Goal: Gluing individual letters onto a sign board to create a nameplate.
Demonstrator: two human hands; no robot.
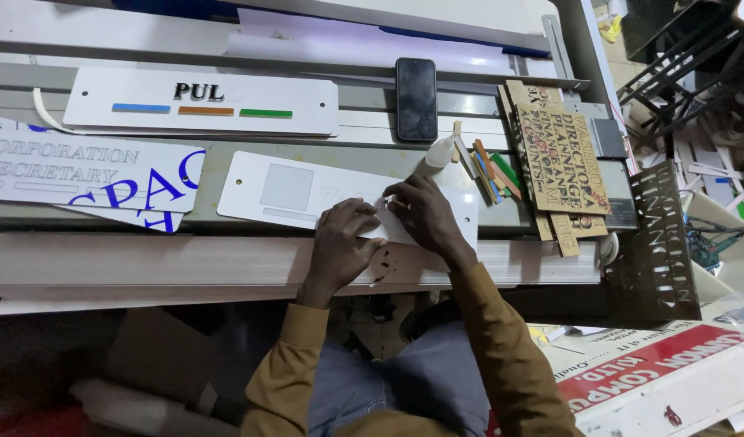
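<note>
- Head view, nearest you: your lap and both brown sleeves fill the bottom of the frame, forearms reaching up onto the pale workbench.
- Your left hand lies flat, fingers curled down, pressing the near edge of the white sign plate; it pins rather than grips.
- Your right hand sits just beside it, fingertips pinched narrow on something small and pale at the plate's surface; what exactly is between them cannot be made out.
- The plate's long axis runs left to right across the bench, most of it stretching left of both hands; your right hand works near its right end and is the nearer one to the faint lettering there.
- Just beyond your right hand, a white glue bottle lies tilted, next to a bundle of coloured strips.
- Further right, a wooden lettered plaque rests on others; a dark cut-out stencil leans off the bench edge.
- Farthest back: a black phone and a second white sign with coloured bars.
</note>
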